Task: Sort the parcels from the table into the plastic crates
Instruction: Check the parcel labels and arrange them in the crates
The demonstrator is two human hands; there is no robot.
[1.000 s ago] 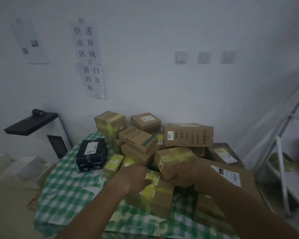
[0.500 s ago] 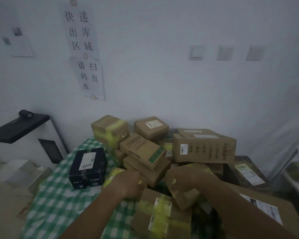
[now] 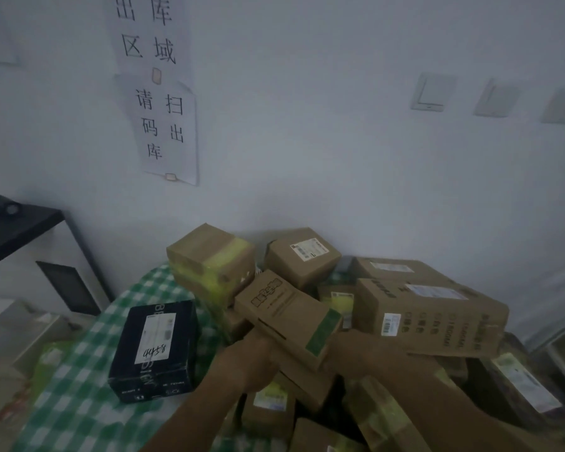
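Observation:
A heap of cardboard parcels covers the green checked table (image 3: 79, 402). On top of the heap lies a flat brown box with a green stripe (image 3: 284, 308). My left hand (image 3: 255, 357) grips its near left edge, fingers curled under it. My right hand (image 3: 349, 349) holds its right end beside the green stripe, fingertips hidden behind the box. A small labelled parcel (image 3: 269, 406) sits right below my left hand. No plastic crate is in view.
A black box with a white label (image 3: 157, 350) sits left of my hands. A long printed carton (image 3: 431, 318) lies to the right, with yellow-taped (image 3: 209, 259) and labelled (image 3: 302, 256) boxes behind. A black stand (image 3: 13, 230) is by the wall at left.
Both hands let go of the yellow-taped parcels near the front and moved forward and up onto the green-striped box. The view has moved closer to the heap.

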